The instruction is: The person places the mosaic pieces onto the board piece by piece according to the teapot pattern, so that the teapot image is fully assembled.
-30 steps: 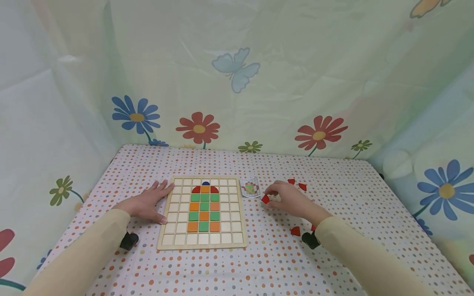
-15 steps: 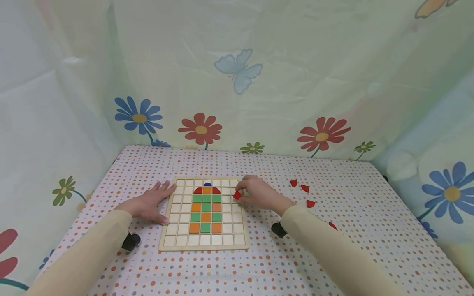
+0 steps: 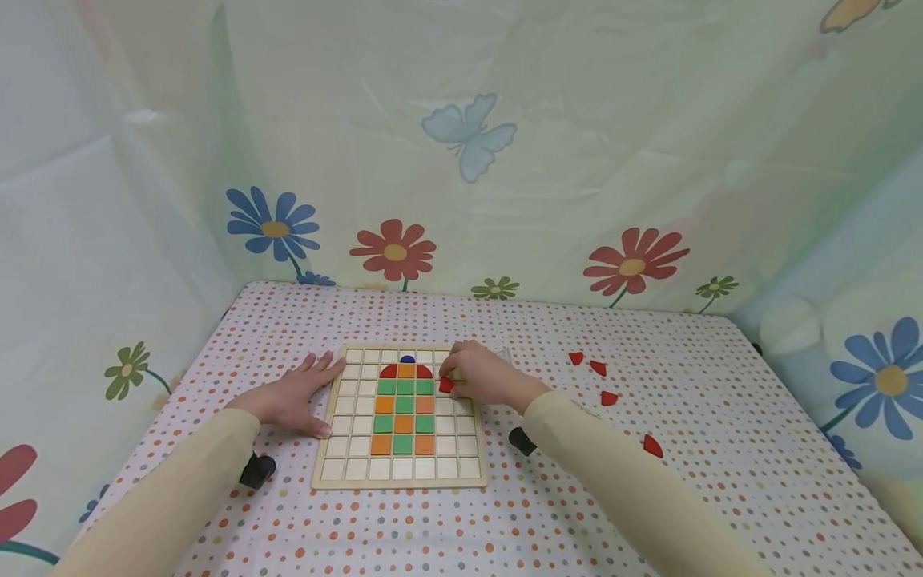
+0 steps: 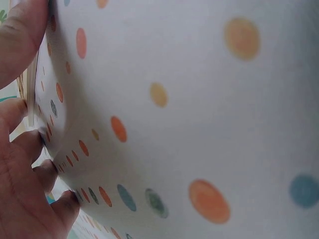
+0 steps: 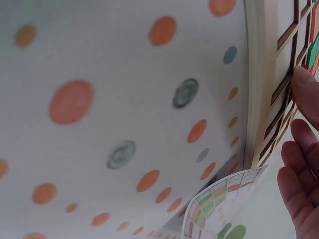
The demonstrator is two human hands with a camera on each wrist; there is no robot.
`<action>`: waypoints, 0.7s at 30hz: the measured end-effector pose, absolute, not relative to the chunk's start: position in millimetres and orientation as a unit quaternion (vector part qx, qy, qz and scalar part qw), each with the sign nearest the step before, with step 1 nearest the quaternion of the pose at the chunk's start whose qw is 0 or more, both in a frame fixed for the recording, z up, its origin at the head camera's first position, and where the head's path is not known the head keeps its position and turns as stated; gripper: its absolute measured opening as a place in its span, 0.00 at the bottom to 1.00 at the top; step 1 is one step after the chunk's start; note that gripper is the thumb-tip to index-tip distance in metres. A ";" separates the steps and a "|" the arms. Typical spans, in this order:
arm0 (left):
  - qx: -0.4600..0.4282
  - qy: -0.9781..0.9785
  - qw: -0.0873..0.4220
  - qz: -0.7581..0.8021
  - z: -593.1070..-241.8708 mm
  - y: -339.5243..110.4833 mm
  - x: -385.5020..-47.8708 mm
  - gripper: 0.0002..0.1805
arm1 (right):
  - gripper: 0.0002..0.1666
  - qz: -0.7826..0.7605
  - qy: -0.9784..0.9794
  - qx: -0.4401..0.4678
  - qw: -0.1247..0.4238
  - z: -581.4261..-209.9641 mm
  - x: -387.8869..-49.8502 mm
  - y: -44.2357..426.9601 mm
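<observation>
A wooden grid board [image 3: 400, 483] lies on the table, with green tiles [image 3: 405, 405], orange tiles [image 3: 404, 423], two red quarter-round tiles and a blue half-round tile [image 3: 407, 360] set in its middle columns. My left hand [image 3: 288, 397] rests spread along the board's left edge, thumb and fingertips touching it. Over the right part of the board, my right hand [image 3: 483, 375] pinches a red tile [image 3: 446, 385] just right of the green and orange columns. In the right wrist view, the fingers mostly cover that tile.
Several loose red tiles [image 3: 609, 398] lie scattered on the dotted tablecloth to the right. A curled pattern card [image 5: 214, 204] stands by the board's right edge, mostly hidden behind my right hand in the head view. A floral curtain [image 3: 505, 200] surrounds the table.
My right hand has moved left from the tablecloth to over the board, carrying the red tile. It now covers most of the pattern card. The left hand has stayed on the board's edge.
</observation>
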State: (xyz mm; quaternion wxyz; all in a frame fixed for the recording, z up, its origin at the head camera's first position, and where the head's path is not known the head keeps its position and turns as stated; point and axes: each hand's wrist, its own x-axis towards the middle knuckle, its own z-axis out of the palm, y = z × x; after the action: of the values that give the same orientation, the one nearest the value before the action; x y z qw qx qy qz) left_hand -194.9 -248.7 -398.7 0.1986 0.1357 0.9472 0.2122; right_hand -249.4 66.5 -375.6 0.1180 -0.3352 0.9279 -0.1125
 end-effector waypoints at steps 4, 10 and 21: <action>0.135 0.947 0.199 0.214 -398.5 -248.4 -194.9 0.63 | 0.14 -0.113 0.926 -0.337 0.129 -375.3 -251.6 63.5; 0.132 0.947 0.201 0.213 -398.1 -248.2 -194.9 0.63 | 0.14 -0.121 0.921 -0.347 0.134 -374.7 -252.2 63.0; 0.136 0.947 0.199 0.212 -396.9 -247.8 -194.0 0.63 | 0.14 -0.126 0.918 -0.354 0.130 -375.1 -251.5 61.9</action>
State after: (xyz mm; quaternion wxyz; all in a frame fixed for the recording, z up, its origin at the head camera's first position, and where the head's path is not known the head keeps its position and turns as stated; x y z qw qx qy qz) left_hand -194.0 -247.8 -396.9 0.1991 0.1358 0.9471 0.2118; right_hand -251.5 61.9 -375.1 0.1298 -0.3537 0.9176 -0.1265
